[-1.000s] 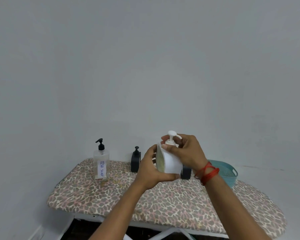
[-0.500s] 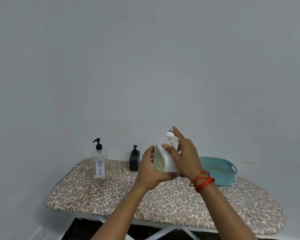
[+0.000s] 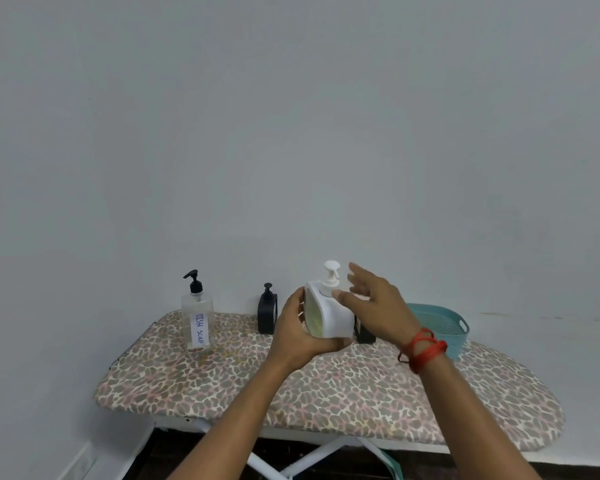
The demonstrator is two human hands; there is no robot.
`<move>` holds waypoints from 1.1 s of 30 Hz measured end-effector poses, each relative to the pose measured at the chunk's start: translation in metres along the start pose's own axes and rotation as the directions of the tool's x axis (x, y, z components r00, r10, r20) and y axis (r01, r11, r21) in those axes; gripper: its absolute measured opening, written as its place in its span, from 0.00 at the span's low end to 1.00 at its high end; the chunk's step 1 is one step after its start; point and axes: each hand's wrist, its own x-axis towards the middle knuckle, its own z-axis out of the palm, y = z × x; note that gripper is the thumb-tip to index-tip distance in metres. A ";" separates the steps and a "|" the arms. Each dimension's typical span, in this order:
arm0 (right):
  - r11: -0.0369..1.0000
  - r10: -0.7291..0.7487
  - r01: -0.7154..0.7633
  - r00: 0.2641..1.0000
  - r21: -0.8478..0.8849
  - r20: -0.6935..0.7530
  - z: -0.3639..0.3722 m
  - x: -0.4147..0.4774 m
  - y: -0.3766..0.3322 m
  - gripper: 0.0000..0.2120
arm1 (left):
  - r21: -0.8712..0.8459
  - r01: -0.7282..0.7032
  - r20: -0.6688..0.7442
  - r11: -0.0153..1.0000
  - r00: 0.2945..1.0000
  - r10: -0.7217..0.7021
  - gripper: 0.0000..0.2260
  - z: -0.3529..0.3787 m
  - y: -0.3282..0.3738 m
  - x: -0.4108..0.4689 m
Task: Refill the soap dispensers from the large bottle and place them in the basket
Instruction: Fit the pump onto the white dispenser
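Two hands are raised over the ironing board. The white dispenser is held above it, the grip of the left hand clasped round its side and base. The grip of the right hand is released, fingers spread, thumb laid by the pump. The teal basket is seen behind.
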 end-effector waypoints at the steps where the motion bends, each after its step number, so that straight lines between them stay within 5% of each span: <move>1: 0.999 0.046 -0.046 0.997 -0.007 0.054 -0.001 0.003 0.000 0.34 | 0.002 -0.003 0.010 1.000 1.000 0.003 0.42 0.001 -0.002 -0.001; 8: 0.954 0.145 -0.145 0.989 -0.261 -0.022 0.025 0.029 0.001 0.23 | -0.033 0.002 0.024 0.999 1.000 -0.001 0.40 0.011 -0.018 0.003; 13: 0.950 0.209 -0.214 0.977 -0.225 -0.045 0.040 0.050 0.016 0.18 | -0.057 0.042 0.050 0.997 0.998 -0.039 0.40 0.015 -0.046 0.013; 19: 0.947 0.291 -0.303 0.950 -0.109 -0.111 0.068 0.112 0.061 0.15 | 0.411 0.251 0.039 0.877 0.956 -0.291 0.56 0.002 -0.148 0.028; 24: 0.922 0.354 -0.370 0.925 -0.117 -0.135 0.113 0.177 0.111 0.16 | 0.582 0.343 0.037 0.737 0.894 -0.446 0.49 0.000 -0.224 0.046; 33: 0.857 0.492 -0.506 0.860 -0.100 -0.135 0.188 0.242 0.195 0.22 | 0.755 0.227 0.052 0.614 0.914 -0.402 0.38 0.013 -0.289 0.048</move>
